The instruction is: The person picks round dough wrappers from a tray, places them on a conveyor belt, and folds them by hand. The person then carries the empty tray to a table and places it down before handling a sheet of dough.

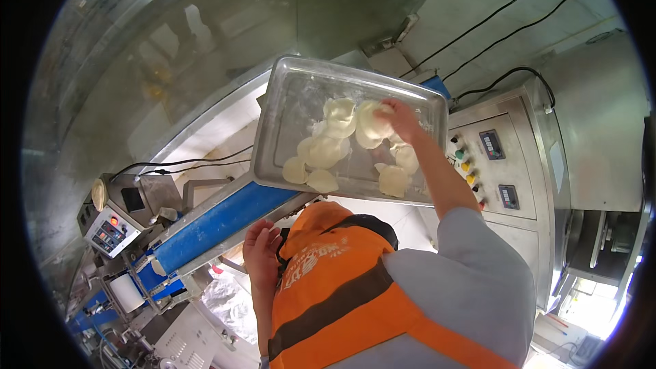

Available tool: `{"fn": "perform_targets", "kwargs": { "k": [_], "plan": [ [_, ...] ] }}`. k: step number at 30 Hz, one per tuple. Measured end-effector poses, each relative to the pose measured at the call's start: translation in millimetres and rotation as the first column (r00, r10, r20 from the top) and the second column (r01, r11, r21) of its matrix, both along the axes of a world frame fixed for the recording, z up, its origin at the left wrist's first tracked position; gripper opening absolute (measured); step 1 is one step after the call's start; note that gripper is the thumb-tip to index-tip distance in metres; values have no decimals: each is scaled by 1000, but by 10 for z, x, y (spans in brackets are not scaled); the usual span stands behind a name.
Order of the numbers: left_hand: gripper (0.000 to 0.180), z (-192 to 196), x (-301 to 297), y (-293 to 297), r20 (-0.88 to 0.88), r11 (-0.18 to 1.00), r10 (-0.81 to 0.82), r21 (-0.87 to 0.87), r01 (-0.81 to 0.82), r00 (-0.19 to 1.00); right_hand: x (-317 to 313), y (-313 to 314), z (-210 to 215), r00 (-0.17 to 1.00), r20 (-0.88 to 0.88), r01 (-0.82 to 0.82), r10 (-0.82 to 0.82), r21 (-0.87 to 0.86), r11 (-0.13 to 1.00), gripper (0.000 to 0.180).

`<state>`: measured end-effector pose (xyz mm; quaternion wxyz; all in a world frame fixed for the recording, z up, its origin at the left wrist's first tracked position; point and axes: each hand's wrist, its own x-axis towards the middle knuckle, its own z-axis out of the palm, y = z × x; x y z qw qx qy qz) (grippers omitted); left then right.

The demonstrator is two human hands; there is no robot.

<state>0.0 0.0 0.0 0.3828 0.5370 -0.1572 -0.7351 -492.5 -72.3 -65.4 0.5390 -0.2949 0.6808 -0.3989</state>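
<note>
The right hand (400, 119) reaches over a shallow rectangular grey metal tray (283, 102), its fingers bent against a pale, round, thin dough-like disc (370, 130); whether that grip has closed on it, I cannot tell. The left hand (262, 242) hangs outside the tray, fingers loosely curled, nothing seen in its grip. More pale overlapping discs (321, 152) lie about the tray. They look light, soft and easily torn, perhaps tacky; a free edge, supported from beneath, seems the safest hold.
</note>
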Motion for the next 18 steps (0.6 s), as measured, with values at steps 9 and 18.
{"fn": "perform_targets", "kwargs": {
  "k": [9, 18],
  "plan": [
    [25, 105, -89, 141, 22, 998, 52, 27, -52, 998, 222, 127, -613, 527, -823, -150, 212, 155, 976, 63],
    [29, 176, 22, 365, 58, 995, 101, -5, -100, 993, 519, 15, -6, 552, -697, -324, 458, 326, 888, 46]
  ]
}}
